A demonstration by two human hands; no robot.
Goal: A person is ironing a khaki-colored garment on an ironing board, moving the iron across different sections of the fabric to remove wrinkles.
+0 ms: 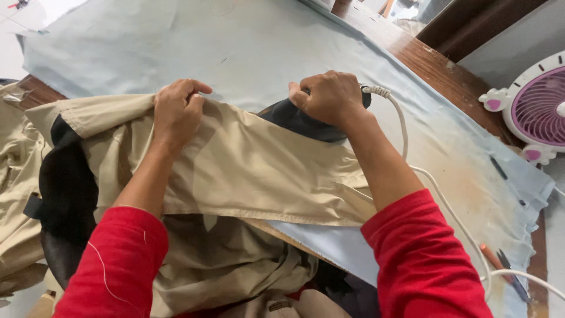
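The right hand [329, 97] is clenched round the handle of a dark iron [306, 123], which sits on the beige garment [253, 171] near the middle of the tabletop [429, 65]. The left hand [176, 109] pinches the garment's far edge, pulling it taut. The panel between the hands looks smooth; the bunched cloth at the near edge seems unpressed. A white cord [438, 200] trails across the blue cover [265, 41] toward the right edge, near a pen [491, 254] and a fan [538, 106]. More fabric [15, 176] heaps at the left edge
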